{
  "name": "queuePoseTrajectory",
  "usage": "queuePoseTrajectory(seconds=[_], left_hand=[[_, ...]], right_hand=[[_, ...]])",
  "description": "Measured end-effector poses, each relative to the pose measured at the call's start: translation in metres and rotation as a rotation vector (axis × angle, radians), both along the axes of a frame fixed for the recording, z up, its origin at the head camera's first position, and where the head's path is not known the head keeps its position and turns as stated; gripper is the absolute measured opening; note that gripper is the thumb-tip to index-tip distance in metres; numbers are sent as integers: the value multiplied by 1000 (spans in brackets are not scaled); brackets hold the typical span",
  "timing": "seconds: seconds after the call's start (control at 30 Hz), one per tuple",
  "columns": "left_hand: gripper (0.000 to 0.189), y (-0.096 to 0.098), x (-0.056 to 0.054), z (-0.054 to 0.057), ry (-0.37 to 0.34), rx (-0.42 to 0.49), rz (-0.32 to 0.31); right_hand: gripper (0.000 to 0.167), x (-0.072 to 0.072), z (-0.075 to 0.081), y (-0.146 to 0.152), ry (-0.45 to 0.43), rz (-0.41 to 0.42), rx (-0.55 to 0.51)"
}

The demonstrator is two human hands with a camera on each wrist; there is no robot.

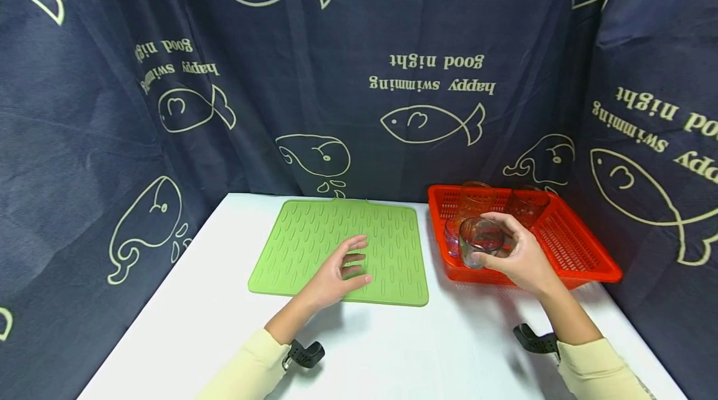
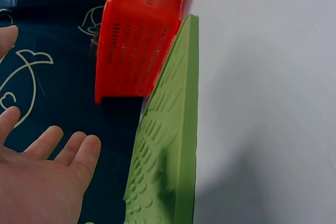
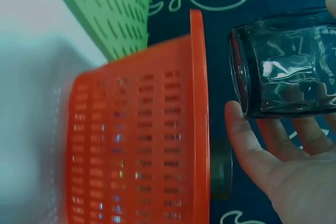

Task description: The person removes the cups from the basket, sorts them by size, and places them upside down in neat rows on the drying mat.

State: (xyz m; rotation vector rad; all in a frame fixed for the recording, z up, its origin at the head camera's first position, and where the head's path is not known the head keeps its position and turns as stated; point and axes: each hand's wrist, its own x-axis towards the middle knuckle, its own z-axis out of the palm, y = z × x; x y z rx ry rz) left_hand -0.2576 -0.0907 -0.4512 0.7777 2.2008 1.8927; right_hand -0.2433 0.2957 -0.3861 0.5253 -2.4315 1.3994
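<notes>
My right hand (image 1: 524, 258) grips a clear drinking glass (image 1: 477, 249) between thumb and fingers, over the near left part of the red basket (image 1: 583, 275). In the right wrist view the glass (image 3: 289, 72) is beyond the basket's rim, with the fingers along its side. My left hand (image 1: 335, 278) hovers over the near part of the green mat (image 1: 303, 238), fingers spread and relaxed, holding nothing. The left wrist view shows the same hand (image 2: 47, 177) beside the mat's edge.
Inside the basket stand more glasses: an amber-looking one (image 1: 475, 195) at the back, a dark one (image 1: 527, 202) to its right, and a purplish one (image 1: 451, 239) partly hidden by the held glass. A dark fish-patterned curtain (image 1: 336, 76) encloses the white table (image 1: 404, 350).
</notes>
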Motion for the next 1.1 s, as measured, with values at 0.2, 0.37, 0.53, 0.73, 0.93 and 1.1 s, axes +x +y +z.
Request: queuePoseTrajectory(seconds=[0.2,0.37,0.53,0.73,0.93,1.1], left_hand=[[77,5,0,2,13,19,-13],[76,8,-1,4,-1,21,-8],[76,11,-1,8,-14,15,-2],[76,13,-2,11,-14,7,1],[76,17,-5,12,-3,36,-25],[76,22,-5,16,5,59,-50]], right_hand=[[71,1,-2,-16,-4,63,-73],[72,1,-4,-30,-4,104,-115],[72,1,-6,-43,0,111,-122],[72,3,-10,-61,2,89,-81],[76,3,-14,-76,-20,59,-36],[77,4,-16,-86,-46,81,-32]])
